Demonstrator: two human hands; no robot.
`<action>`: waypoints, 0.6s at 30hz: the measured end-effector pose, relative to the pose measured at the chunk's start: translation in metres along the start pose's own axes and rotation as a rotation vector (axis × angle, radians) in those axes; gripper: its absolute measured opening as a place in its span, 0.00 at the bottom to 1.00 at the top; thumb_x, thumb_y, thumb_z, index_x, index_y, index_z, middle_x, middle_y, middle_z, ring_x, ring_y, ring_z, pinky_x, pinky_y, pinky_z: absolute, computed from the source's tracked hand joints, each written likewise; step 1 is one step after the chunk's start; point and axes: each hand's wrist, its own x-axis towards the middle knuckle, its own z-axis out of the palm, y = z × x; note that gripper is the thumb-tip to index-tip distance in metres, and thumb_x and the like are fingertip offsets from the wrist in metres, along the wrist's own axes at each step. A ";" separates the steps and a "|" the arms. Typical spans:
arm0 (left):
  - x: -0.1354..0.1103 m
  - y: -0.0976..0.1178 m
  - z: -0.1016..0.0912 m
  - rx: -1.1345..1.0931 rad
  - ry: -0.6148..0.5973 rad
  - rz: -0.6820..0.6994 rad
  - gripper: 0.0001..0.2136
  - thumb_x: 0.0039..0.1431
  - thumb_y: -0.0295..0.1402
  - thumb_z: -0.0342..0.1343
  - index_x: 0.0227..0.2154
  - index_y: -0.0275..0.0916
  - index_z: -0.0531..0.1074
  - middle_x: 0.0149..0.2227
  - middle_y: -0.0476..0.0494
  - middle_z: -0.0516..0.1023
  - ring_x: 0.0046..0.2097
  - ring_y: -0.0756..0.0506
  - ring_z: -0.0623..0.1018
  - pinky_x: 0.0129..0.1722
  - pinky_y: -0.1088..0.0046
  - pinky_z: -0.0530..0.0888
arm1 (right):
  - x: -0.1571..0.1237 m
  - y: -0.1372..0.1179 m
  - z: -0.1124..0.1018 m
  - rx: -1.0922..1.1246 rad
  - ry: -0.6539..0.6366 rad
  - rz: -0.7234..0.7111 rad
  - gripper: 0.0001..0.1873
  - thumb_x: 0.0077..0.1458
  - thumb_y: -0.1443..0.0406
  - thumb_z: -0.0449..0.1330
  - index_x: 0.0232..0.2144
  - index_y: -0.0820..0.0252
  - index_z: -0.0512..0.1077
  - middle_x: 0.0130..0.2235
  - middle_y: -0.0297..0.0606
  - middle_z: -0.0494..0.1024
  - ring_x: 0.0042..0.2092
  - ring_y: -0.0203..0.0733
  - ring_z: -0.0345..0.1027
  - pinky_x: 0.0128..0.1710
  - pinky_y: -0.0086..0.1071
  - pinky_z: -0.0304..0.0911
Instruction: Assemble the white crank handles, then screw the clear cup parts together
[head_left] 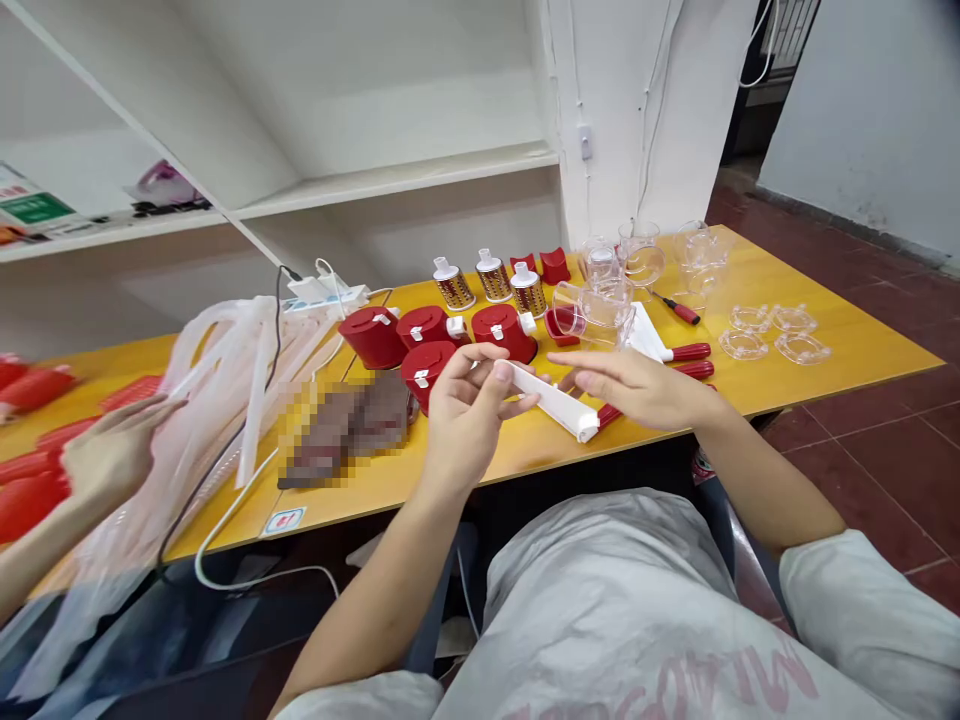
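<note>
- Across the far side of the yellow tabletop (862, 350), three gold perforated drums with white necks (493, 278) are lined up beside small curved red plastic pieces (555, 266)
- Nearer in, four red rounded plastic housings (371, 335) are bunched together, one of them partly hidden by the left hand (466, 410)
- To the right, clear plastic cups (600, 305) are crowded close together, with flat clear plastic rings (804, 347) laid out beyond a screwdriver with a red and black handle (679, 308)
- Just behind the right hand (637, 388), red plastic handles (691, 352) are seen, partly covered by it
- On the far left, pale translucent plastic strips (217, 360) are heaped under a dark cable, and a co-worker's hand (112, 455) is reached in beside shiny red plastic pieces (34, 388)
- Above the table edge, in front of the housings, a white tapering plastic part (556, 402) is held up, its upper end pinched between the left thumb and fingers, its wider end tilted down to the right
- The right hand is held palm down with fingers stretched toward the part, not closed around it; whether it is touched cannot be told
</note>
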 end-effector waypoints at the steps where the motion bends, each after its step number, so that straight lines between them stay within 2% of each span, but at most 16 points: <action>1: -0.004 -0.007 0.004 -0.001 0.008 0.020 0.26 0.57 0.53 0.81 0.44 0.43 0.75 0.38 0.46 0.88 0.40 0.43 0.90 0.35 0.72 0.90 | 0.000 -0.002 0.000 0.096 0.015 0.000 0.31 0.80 0.52 0.50 0.74 0.59 0.72 0.59 0.47 0.88 0.56 0.46 0.84 0.59 0.41 0.77; 4: -0.013 -0.034 0.010 -0.007 0.053 0.044 0.25 0.61 0.54 0.78 0.45 0.44 0.74 0.38 0.44 0.89 0.45 0.40 0.92 0.36 0.71 0.89 | 0.001 -0.003 0.003 0.188 -0.067 0.028 0.29 0.77 0.53 0.58 0.71 0.59 0.74 0.47 0.41 0.88 0.42 0.40 0.82 0.41 0.32 0.75; 6: -0.016 -0.049 0.008 0.018 0.065 0.075 0.25 0.63 0.55 0.77 0.44 0.44 0.73 0.38 0.43 0.89 0.45 0.39 0.92 0.37 0.69 0.88 | 0.001 0.000 0.004 0.106 -0.106 0.054 0.29 0.71 0.58 0.65 0.70 0.56 0.73 0.41 0.36 0.86 0.37 0.38 0.79 0.37 0.30 0.72; 7: -0.016 -0.055 0.005 0.056 0.063 0.107 0.23 0.65 0.55 0.75 0.44 0.44 0.73 0.40 0.41 0.90 0.47 0.38 0.92 0.40 0.67 0.88 | 0.001 0.001 0.003 0.067 -0.084 0.056 0.29 0.68 0.61 0.66 0.69 0.55 0.73 0.39 0.34 0.85 0.37 0.39 0.79 0.37 0.30 0.71; 8: -0.015 -0.059 0.000 0.107 0.052 0.155 0.22 0.67 0.55 0.73 0.46 0.44 0.73 0.43 0.39 0.90 0.50 0.37 0.91 0.45 0.65 0.88 | 0.000 0.003 0.001 0.041 -0.032 0.047 0.27 0.66 0.63 0.67 0.66 0.55 0.74 0.39 0.33 0.84 0.38 0.40 0.79 0.38 0.31 0.72; 10: -0.011 -0.063 -0.010 0.239 0.001 0.279 0.23 0.73 0.57 0.66 0.53 0.44 0.74 0.56 0.32 0.88 0.60 0.35 0.88 0.56 0.59 0.85 | -0.003 0.003 -0.006 0.035 0.109 0.005 0.17 0.64 0.64 0.69 0.55 0.57 0.78 0.39 0.35 0.84 0.40 0.40 0.79 0.41 0.33 0.72; 12: -0.006 -0.064 -0.023 0.406 -0.076 0.372 0.28 0.78 0.61 0.56 0.65 0.44 0.71 0.71 0.26 0.78 0.71 0.32 0.80 0.64 0.52 0.81 | -0.007 0.002 -0.017 0.023 0.235 -0.044 0.08 0.63 0.62 0.70 0.44 0.58 0.81 0.41 0.37 0.85 0.40 0.40 0.78 0.41 0.33 0.71; 13: -0.003 -0.065 -0.030 0.511 -0.120 0.378 0.30 0.80 0.61 0.51 0.69 0.44 0.68 0.75 0.25 0.72 0.75 0.31 0.75 0.68 0.49 0.78 | -0.010 0.000 -0.023 -0.008 0.286 -0.064 0.07 0.63 0.61 0.71 0.40 0.58 0.82 0.41 0.37 0.85 0.40 0.40 0.77 0.40 0.34 0.70; 15: 0.003 -0.068 -0.042 0.740 -0.222 0.325 0.30 0.82 0.57 0.49 0.74 0.43 0.65 0.80 0.26 0.64 0.82 0.29 0.65 0.77 0.41 0.68 | -0.016 -0.005 -0.033 -0.065 0.352 -0.072 0.07 0.62 0.60 0.73 0.38 0.57 0.85 0.39 0.37 0.84 0.39 0.40 0.75 0.38 0.34 0.67; 17: 0.008 -0.073 -0.051 0.904 -0.319 0.257 0.29 0.81 0.52 0.52 0.75 0.41 0.65 0.81 0.25 0.63 0.83 0.27 0.61 0.81 0.37 0.60 | -0.022 -0.011 -0.041 -0.041 0.386 -0.042 0.09 0.60 0.60 0.75 0.41 0.55 0.87 0.38 0.37 0.84 0.38 0.40 0.74 0.35 0.34 0.66; 18: 0.011 -0.074 -0.054 0.945 -0.359 0.232 0.30 0.80 0.51 0.55 0.75 0.41 0.65 0.80 0.25 0.64 0.82 0.27 0.63 0.81 0.36 0.60 | -0.024 -0.013 -0.044 0.008 0.403 -0.026 0.11 0.59 0.60 0.76 0.43 0.55 0.86 0.38 0.36 0.84 0.38 0.40 0.74 0.34 0.34 0.66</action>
